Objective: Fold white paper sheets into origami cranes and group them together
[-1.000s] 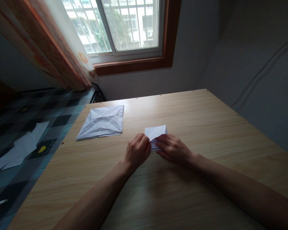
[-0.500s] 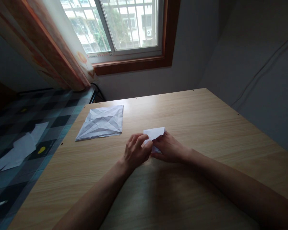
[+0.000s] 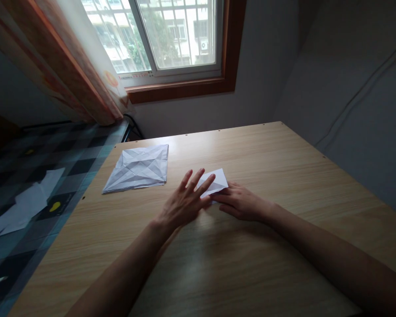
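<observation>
A small folded piece of white paper (image 3: 217, 181) lies near the middle of the wooden table (image 3: 284, 176). My left hand (image 3: 185, 200) lies over its left part with the fingers stretched out and spread, open. My right hand (image 3: 242, 203) rests on the table at the paper's near right edge, fingers together and pressed on the paper. The paper's near part is hidden under both hands.
A larger creased white sheet (image 3: 138, 168) lies flat at the table's far left. Left of the table is a checked cloth surface (image 3: 53, 163) with loose white paper (image 3: 23, 207). A window (image 3: 165, 35) and curtain (image 3: 69, 61) are behind; a wall (image 3: 356, 97) runs along the right.
My left hand went from curled and pinching the paper to fingers stretched flat over it. The small paper's far flap now lies lower and more to the right.
</observation>
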The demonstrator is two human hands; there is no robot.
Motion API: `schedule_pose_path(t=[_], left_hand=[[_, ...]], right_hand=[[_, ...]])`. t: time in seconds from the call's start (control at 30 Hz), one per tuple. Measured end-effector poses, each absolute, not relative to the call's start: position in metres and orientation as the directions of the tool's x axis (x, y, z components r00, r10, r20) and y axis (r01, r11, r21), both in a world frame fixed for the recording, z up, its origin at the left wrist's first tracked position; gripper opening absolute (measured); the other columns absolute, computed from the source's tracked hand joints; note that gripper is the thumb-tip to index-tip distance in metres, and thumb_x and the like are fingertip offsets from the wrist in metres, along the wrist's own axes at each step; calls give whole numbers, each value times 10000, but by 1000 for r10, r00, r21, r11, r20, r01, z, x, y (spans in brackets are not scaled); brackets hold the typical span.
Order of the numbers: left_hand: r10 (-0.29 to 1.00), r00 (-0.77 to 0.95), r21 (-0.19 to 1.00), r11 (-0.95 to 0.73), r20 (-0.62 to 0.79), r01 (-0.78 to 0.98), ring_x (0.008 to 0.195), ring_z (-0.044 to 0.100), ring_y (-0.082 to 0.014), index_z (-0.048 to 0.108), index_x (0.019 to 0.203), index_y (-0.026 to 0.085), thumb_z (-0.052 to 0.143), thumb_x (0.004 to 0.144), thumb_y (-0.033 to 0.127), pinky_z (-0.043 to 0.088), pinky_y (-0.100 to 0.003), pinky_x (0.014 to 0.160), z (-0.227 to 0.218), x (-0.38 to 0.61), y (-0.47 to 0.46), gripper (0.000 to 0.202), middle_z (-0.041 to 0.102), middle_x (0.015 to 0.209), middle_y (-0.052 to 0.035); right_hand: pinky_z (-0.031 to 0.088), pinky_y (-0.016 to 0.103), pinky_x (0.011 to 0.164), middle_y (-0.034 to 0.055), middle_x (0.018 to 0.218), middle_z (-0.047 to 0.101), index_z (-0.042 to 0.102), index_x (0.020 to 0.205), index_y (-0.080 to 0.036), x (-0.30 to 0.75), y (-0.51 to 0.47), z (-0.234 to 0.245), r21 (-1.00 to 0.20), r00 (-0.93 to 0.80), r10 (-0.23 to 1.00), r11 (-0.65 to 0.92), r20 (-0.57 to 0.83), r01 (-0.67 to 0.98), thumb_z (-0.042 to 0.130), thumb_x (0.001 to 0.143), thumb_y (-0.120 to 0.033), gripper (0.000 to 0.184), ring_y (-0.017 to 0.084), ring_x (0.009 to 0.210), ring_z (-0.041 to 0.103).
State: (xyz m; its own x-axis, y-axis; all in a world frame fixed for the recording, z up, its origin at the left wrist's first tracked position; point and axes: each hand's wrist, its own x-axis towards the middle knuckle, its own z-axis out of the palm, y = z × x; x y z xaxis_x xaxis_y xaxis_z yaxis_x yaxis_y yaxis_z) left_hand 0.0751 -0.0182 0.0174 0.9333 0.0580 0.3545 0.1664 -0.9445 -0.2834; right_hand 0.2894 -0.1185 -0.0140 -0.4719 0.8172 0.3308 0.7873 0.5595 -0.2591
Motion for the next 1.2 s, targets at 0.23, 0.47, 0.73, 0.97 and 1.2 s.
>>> schedule_pose_path(t=[0.23, 0.47, 0.73, 0.97, 1.2], left_hand=[[100, 948, -214, -962, 301, 169, 1372, 348, -394, 687, 940, 202, 659, 800, 135, 240, -669, 1133, 33, 82, -27, 158, 471, 1421, -104], [73, 956, -265, -952, 284, 151, 1158, 524, -309, 696, 797, 184, 594, 847, 140, 302, -599, 1133, 35, 83, -23, 122, 606, 1162, -101], [87, 948, -61, -992, 307, 111, 1195, 548, -258, 729, 833, 200, 626, 882, 258, 387, -488, 1077, 13, 82, -1, 128, 583, 1315, -86], [275, 900, 134, -961, 339, 243, 780, 642, -180, 692, 651, 186, 652, 855, 281, 508, -327, 758, 7, 87, -4, 229, 678, 927, -62], [445, 828, 140, -895, 340, 424, 654, 592, -175, 641, 587, 187, 716, 785, 330, 468, -300, 641, 0, 93, -9, 256, 625, 752, -44]], right_hand=[[471, 406, 981, 85, 1263, 633, 601, 1252, -226, 294, -118, -14, -409, -458, 827, 561, 327, 720, 540, 923, -167, 340, 221, 1145, 572], [485, 357, 979, 70, 1245, 641, 689, 1087, -209, 300, -118, -11, -574, -433, 851, 522, 298, 631, 632, 852, -149, 250, 203, 1101, 619], [534, 333, 886, 90, 1116, 698, 718, 917, -191, 299, -122, -19, -525, -328, 848, 518, 415, 675, 608, 879, -180, 117, 201, 983, 672], [496, 337, 797, 61, 851, 690, 661, 722, -189, 303, -135, -23, -436, -166, 858, 403, 486, 805, 601, 899, -220, 189, 199, 836, 613], [412, 302, 678, 31, 738, 590, 532, 606, -197, 279, -124, -19, -434, 117, 937, 40, 330, 900, 644, 879, -297, 311, 192, 755, 547]])
